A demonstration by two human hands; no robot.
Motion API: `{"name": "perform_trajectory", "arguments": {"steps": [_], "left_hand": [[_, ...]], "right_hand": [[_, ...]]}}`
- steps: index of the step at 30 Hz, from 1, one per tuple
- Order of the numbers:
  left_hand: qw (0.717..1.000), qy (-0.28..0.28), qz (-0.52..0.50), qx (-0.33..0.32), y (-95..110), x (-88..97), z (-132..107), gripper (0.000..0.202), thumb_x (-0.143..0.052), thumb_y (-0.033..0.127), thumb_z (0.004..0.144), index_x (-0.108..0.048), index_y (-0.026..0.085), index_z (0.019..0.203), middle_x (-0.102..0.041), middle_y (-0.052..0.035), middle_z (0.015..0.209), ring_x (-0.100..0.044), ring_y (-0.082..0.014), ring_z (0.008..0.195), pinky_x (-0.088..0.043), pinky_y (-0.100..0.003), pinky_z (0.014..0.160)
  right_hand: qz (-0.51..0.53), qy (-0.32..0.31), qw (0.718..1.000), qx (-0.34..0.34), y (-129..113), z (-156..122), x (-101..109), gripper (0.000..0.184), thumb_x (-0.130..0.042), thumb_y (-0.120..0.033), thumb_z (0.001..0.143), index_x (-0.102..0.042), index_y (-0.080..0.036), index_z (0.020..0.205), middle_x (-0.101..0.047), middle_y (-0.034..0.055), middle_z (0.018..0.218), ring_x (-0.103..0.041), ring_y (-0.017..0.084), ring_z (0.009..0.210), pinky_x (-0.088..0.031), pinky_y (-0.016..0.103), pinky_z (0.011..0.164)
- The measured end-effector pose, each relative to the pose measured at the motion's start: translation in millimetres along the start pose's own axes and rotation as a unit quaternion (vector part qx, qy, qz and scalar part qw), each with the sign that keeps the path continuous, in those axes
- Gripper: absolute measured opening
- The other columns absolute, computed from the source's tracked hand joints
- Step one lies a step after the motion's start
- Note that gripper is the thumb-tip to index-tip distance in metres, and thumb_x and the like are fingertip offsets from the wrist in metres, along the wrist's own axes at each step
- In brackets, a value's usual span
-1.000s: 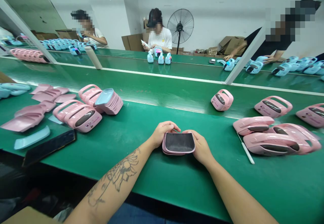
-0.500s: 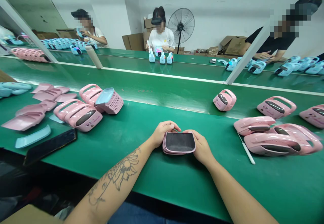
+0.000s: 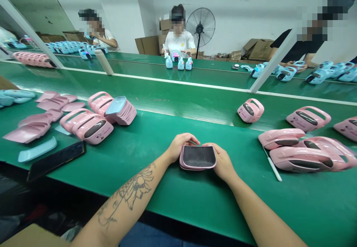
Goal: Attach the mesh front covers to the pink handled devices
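A small stack of pink plastic panels with a dark screen face (image 3: 198, 157) lies on the green table (image 3: 173, 195) right in front of me. My left hand (image 3: 180, 146) curls round its left and far edge. My right hand (image 3: 221, 159) curls round its right edge. Both hands grip the stack and rest on the table.
Pink toy shells (image 3: 304, 154) and a white stick (image 3: 272, 168) lie to the right. Pink shells (image 3: 89, 126), a leaning stack of panels (image 3: 122, 111), loose pink covers (image 3: 33, 126) and a black phone (image 3: 55, 159) lie left. Beyond the conveyor (image 3: 195, 98) three people work with blue toys (image 3: 180, 64).
My hands and the stack have stayed put. The pink shells on the conveyor have drifted slightly to the right, and the people at the far table have shifted a little.
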State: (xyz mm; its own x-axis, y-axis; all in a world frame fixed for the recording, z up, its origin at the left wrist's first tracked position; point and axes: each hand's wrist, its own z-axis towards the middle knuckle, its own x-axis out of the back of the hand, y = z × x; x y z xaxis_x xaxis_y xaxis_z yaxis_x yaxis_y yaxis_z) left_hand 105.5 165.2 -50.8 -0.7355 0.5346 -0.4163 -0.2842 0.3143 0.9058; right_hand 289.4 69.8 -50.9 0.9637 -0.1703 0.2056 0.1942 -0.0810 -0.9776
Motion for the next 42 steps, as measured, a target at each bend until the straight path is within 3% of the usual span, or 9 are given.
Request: {"name": "perform_trajectory", "arguments": {"steps": [42], "left_hand": [[1.0, 0.003, 0.008, 0.003, -0.2, 1.1, 0.6, 0.045, -0.074, 0.055, 0.079, -0.077, 0.011, 0.084, -0.078, -0.0126, 0.091, -0.072, -0.0228, 0.078, -0.058, -0.033, 0.072]], "right_hand": [[-0.007, -0.011, 1.0, 0.005, 0.5, -0.8, 0.6, 0.045, -0.051, -0.056, 0.097, -0.077, -0.02, 0.104, -0.078, 0.0084, 0.105, -0.069, 0.026, 0.095, -0.049, 0.035, 0.083]]}}
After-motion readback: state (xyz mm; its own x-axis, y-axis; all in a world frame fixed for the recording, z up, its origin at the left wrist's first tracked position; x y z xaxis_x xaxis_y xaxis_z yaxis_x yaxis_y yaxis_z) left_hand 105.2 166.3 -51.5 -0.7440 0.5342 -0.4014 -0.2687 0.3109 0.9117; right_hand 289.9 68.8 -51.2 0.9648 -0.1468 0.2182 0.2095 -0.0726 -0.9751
